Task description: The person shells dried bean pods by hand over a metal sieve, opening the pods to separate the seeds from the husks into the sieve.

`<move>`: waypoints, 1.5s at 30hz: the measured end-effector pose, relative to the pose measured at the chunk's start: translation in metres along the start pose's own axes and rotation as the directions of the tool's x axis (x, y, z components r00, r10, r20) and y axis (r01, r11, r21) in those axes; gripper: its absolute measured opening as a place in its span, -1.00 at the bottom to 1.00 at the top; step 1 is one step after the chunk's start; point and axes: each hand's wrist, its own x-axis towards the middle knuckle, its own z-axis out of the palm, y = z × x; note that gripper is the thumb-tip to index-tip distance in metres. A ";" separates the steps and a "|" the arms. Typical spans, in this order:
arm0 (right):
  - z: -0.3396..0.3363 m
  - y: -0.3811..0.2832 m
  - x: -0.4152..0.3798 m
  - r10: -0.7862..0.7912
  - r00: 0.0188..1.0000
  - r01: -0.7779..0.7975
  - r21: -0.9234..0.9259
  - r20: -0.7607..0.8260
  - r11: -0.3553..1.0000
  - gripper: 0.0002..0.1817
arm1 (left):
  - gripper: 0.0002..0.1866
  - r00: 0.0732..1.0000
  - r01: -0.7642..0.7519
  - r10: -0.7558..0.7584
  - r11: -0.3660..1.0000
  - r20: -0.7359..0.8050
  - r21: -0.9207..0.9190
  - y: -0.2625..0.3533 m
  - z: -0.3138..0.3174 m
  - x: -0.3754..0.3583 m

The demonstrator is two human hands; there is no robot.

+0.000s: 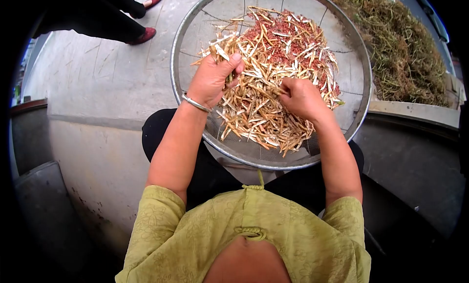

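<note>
A round metal sieve (361, 78) with a mesh bottom rests over my knees. Dry, split bean pods (254, 112) are heaped across its near and middle part, and small red beans (286, 39) lie among pods toward the far side. My left hand (217, 78), with a bangle at the wrist, is closed around a bunch of pods at the left of the heap. On the right, my right hand (300, 98) is closed with its fingertips down at the pods; a pod end shows at the pinch, the rest is hidden.
A large pile of dried plant stalks (405, 48) lies at the upper right, beyond the sieve. At the upper left another person stands on the concrete floor (93, 83), showing dark trousers and red shoes (144, 35). A low ledge (420, 112) runs along the right.
</note>
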 end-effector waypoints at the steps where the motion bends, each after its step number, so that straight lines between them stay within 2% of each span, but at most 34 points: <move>1: -0.008 -0.002 0.000 0.047 0.999 -0.046 0.074 -0.007 0.996 -0.88 | -0.85 1.000 -0.002 0.002 1.000 -0.004 0.028 0.000 0.001 0.000; 3: -0.013 0.005 -0.001 0.053 0.998 -0.050 0.113 -0.016 0.992 -0.86 | -0.85 1.000 -0.007 0.007 0.999 0.007 0.052 -0.004 0.001 0.001; 4: -0.013 0.008 -0.001 0.079 0.997 -0.071 0.358 -0.008 0.931 -0.87 | -0.85 1.000 0.009 -0.008 0.999 -0.011 0.051 -0.005 0.004 0.001; 5: -0.014 0.010 -0.001 0.100 0.995 -0.085 0.580 0.007 0.810 -0.88 | -0.84 0.999 0.025 -0.023 0.998 -0.031 0.051 -0.007 0.006 0.001; 6: -0.017 0.006 -0.001 0.122 0.992 -0.117 0.674 0.041 0.729 -0.88 | -0.77 0.998 0.065 -0.064 0.996 -0.029 0.059 -0.009 0.008 0.000; 7: -0.020 0.000 -0.003 0.120 0.992 -0.114 0.675 0.038 0.729 -0.88 | -0.77 0.998 0.063 -0.061 0.996 -0.028 0.062 -0.012 0.010 0.000; 9: -0.025 -0.010 -0.006 0.164 0.980 -0.182 0.821 0.109 0.541 -0.87 | -0.70 0.996 0.079 -0.081 0.995 0.023 0.066 -0.018 0.015 0.000; 11: -0.021 -0.009 -0.007 0.136 0.986 -0.156 0.847 0.100 0.508 -0.87 | -0.70 0.995 0.088 -0.090 0.994 0.041 0.059 -0.026 0.020 0.002; 13: -0.021 -0.013 -0.006 0.092 0.986 -0.159 0.941 0.138 0.299 -0.87 | -0.74 0.999 0.041 -0.040 0.997 -0.009 0.062 -0.031 0.030 0.003; 15: -0.015 -0.012 -0.005 0.071 0.985 -0.172 0.954 0.159 0.246 -0.87 | -0.78 0.999 0.042 -0.043 0.999 0.026 0.026 -0.030 0.033 0.002; 17: -0.009 -0.011 -0.003 0.008 0.974 -0.226 0.974 0.226 0.025 -0.88 | -0.80 0.994 0.070 -0.069 0.998 0.080 -0.006 -0.029 0.033 0.002; 18: -0.008 -0.013 -0.004 -0.010 0.970 -0.244 0.969 0.244 -0.031 -0.87 | -0.80 0.994 0.071 -0.070 0.997 0.080 -0.004 -0.030 0.033 0.002; 22: -0.009 -0.019 -0.005 -0.002 0.966 -0.259 0.963 0.260 -0.069 -0.88 | -0.90 0.999 0.010 -0.010 1.000 0.048 0.002 -0.029 0.038 0.000; 24: -0.007 -0.019 -0.004 -0.007 0.964 -0.265 0.964 0.266 0.024 -0.84 | -0.91 0.998 -0.047 0.048 0.999 -0.042 0.026 -0.025 0.043 -0.002; 25: -0.007 -0.021 -0.005 -0.008 0.964 -0.266 0.964 0.266 0.023 -0.84 | -0.91 0.998 -0.046 0.047 0.999 -0.043 0.027 -0.029 0.036 -0.001; 27: -0.008 -0.027 -0.006 0.040 0.985 -0.171 0.952 0.166 0.255 -0.79 | -0.90 0.999 0.000 -0.004 0.994 0.040 0.108 -0.033 0.023 0.005; 28: -0.007 -0.027 -0.005 0.082 0.986 -0.162 0.955 0.146 0.249 -0.82 | -0.90 0.999 0.000 -0.004 0.994 0.039 0.109 -0.031 0.022 0.004; 29: -0.005 -0.025 -0.004 0.081 0.986 -0.161 0.956 0.146 0.247 -0.82 | -0.90 0.997 0.070 -0.070 0.998 0.017 -0.003 -0.029 0.022 0.003; 30: -0.003 -0.022 -0.002 0.143 0.983 -0.133 0.982 0.114 0.133 -0.81 | -0.90 0.990 0.139 -0.140 0.984 0.004 -0.115 -0.025 0.023 0.001; 31: -0.003 -0.020 -0.001 0.209 0.974 -0.094 0.995 0.088 0.020 -0.80 | -0.90 0.990 0.142 -0.142 0.984 0.006 -0.111 -0.025 0.022 0.001; 32: -0.005 -0.020 -0.001 0.212 0.977 -0.045 0.986 0.011 0.158 -0.76 | -0.89 0.987 0.160 -0.158 0.970 0.029 -0.181 -0.025 0.021 0.003; 33: -0.006 -0.022 -0.002 0.215 0.976 -0.043 0.987 0.008 0.156 -0.76 | -0.88 0.984 0.180 -0.172 0.951 0.053 -0.250 -0.025 0.020 0.003; 35: -0.006 -0.028 -0.004 0.072 0.997 -0.009 0.959 -0.012 0.282 -0.71 | -0.85 0.983 0.178 -0.163 0.961 0.084 -0.213 -0.026 0.020 0.003; 37: -0.004 -0.027 -0.004 0.068 0.998 -0.025 0.973 0.009 0.231 -0.73 | -0.86 0.977 0.202 -0.193 0.974 0.094 -0.105 -0.027 0.019 0.002; 39: 0.001 -0.022 -0.001 0.092 0.994 0.035 0.969 -0.059 0.245 -0.82 | -0.88 0.975 0.211 -0.201 0.972 0.100 -0.100 -0.027 0.021 0.000; 40: -0.002 -0.024 -0.002 0.132 0.989 0.037 0.970 -0.071 0.240 -0.89 | -0.88 0.983 0.180 -0.177 0.982 0.053 -0.064 -0.026 0.024 -0.001; 42: 0.000 -0.022 -0.002 0.142 0.986 0.046 0.956 -0.090 0.288 -0.90 | -0.88 0.989 0.151 -0.151 0.988 0.007 -0.026 -0.029 0.023 0.000; 44: 0.003 -0.018 -0.001 0.152 0.982 0.052 0.940 -0.109 0.337 -0.90 | -0.87 0.998 0.062 -0.062 0.959 -0.011 0.278 -0.038 0.016 0.005; 45: 0.007 -0.016 0.000 0.159 0.978 0.056 0.904 -0.135 0.425 -0.90 | -0.87 0.998 0.064 -0.063 0.958 -0.010 0.278 -0.038 0.018 0.004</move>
